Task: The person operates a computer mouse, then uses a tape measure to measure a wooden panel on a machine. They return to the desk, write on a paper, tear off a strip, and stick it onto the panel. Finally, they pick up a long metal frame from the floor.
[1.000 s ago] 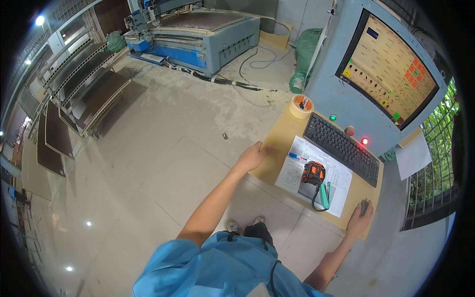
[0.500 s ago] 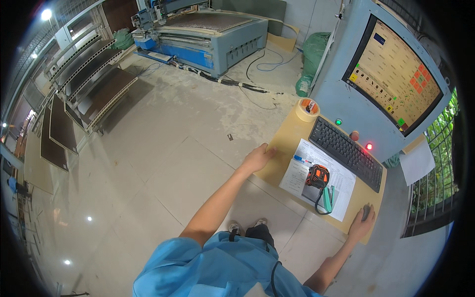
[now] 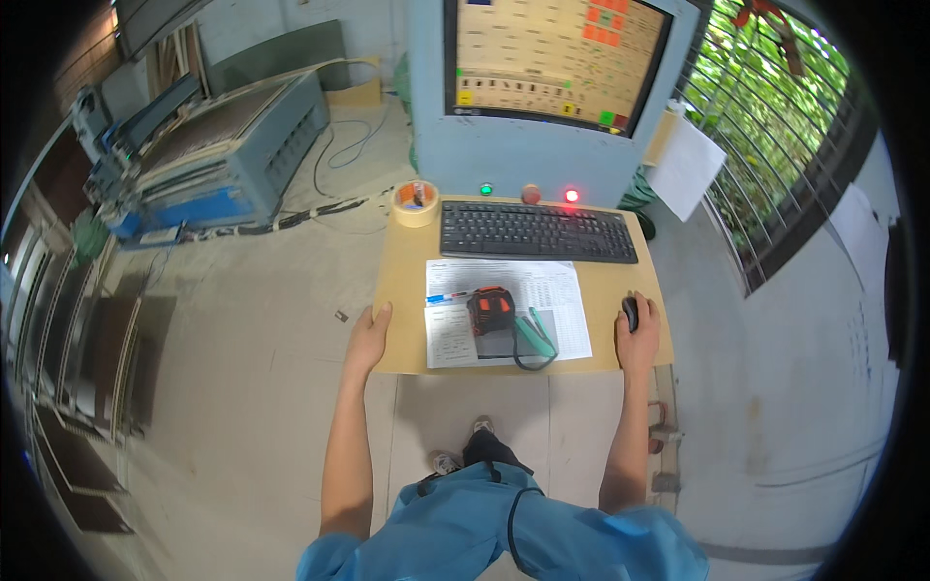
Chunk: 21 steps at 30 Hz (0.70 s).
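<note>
My right hand (image 3: 637,337) is closed over a small black computer mouse (image 3: 631,312) at the right side of a tan wooden board (image 3: 407,276). With its thumb up at the board's left edge, my left hand (image 3: 367,339) grips that edge; its other fingers are mostly hidden. Between my hands, printed sheets of paper (image 3: 572,320) lie on the board. On them rest a black and orange tape measure (image 3: 491,310) with a dark strap, a green-handled tool (image 3: 534,335), probably a knife, and a blue and white pen (image 3: 447,297). Behind them stretches a black keyboard (image 3: 538,230).
A roll of tape (image 3: 416,204) stands at the board's far left corner. Above the keyboard, a blue-grey cabinet (image 3: 523,155) carries a lit screen (image 3: 552,68) and round buttons. A large flatbed machine (image 3: 228,160) stands far left, a barred window (image 3: 765,126) at right.
The view has swung to the right, so the board and screen now sit in the middle. My left hand stays at the board's edge and my right hand on the mouse.
</note>
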### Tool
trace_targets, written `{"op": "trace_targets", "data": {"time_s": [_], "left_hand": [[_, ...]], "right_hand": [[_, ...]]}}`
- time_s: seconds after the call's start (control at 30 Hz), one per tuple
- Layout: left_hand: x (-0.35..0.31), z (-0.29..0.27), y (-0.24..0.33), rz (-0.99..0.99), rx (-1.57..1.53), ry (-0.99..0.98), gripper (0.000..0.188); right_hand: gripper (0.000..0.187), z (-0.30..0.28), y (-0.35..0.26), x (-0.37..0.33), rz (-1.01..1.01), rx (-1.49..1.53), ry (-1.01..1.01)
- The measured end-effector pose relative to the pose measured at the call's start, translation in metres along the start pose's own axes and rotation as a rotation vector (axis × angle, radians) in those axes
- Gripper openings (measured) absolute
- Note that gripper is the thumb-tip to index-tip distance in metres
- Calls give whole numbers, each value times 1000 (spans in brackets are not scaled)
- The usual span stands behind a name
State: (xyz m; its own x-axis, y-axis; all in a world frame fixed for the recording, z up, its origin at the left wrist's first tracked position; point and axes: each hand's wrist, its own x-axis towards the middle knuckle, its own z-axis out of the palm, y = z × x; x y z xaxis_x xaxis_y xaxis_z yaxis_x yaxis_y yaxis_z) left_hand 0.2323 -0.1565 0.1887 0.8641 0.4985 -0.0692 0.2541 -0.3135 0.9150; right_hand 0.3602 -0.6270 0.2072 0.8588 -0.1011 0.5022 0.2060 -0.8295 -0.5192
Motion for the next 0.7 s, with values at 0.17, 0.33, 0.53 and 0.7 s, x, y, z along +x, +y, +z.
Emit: {"op": "trace_targets", "data": {"time_s": [0.17,0.33,0.53,0.7], "left_hand": [[-6,-2,18,-17,-58,-22,61],[-2,-3,9,-64,7,-49,61],[-2,0,7,-2,0,23,61],[-6,-5,12,-15,-32,-27,61]], "right_hand": [[48,-1,-8,-1,25,-32,10],[47,-2,-10,0,2,-11,-33],[47,-8,-9,-1,-84,91,-136],[43,-6,-8,-3,-110,108,-109]]}}
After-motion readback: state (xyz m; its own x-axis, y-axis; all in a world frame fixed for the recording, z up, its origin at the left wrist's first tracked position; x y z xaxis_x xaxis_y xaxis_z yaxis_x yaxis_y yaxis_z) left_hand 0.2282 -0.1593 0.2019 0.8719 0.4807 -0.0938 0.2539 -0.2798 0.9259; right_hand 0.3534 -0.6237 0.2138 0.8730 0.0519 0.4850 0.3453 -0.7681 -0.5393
